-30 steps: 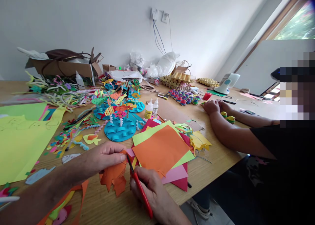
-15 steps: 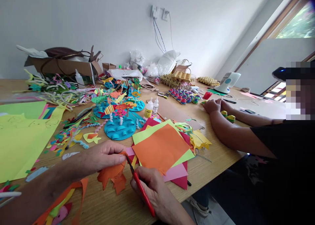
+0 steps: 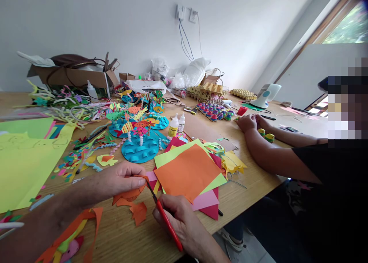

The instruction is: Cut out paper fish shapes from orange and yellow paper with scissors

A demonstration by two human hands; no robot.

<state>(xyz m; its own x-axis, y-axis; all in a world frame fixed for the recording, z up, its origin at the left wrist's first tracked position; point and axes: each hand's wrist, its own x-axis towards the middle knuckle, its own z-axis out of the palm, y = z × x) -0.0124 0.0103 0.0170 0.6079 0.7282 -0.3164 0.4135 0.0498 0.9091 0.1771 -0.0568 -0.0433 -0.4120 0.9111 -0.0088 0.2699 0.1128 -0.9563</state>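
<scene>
My left hand (image 3: 126, 178) pinches a cut piece of orange paper (image 3: 132, 194) between thumb and fingers. Red-handled scissors (image 3: 168, 222) are gripped in my right hand (image 3: 179, 217), their dark blades against the paper's edge beside my left thumb. Below the held piece, an orange scrap (image 3: 139, 213) lies on the table. Just right of the blades rests a stack of coloured sheets with an orange sheet (image 3: 188, 173) on top. A yellow paper fish (image 3: 107, 160) lies beyond my left hand.
Blue discs (image 3: 139, 148) bearing paper fish stand mid-table, with glue bottles (image 3: 173, 127) beside them. Yellow-green sheets (image 3: 31, 163) lie at the left, orange strips (image 3: 96, 224) near my left forearm. At the right, another person's hands (image 3: 248, 123) work near small green-yellow pieces.
The orange paper in my left hand has turned and lifted slightly, apart from the scrap below it. My right hand and the scissors have barely shifted.
</scene>
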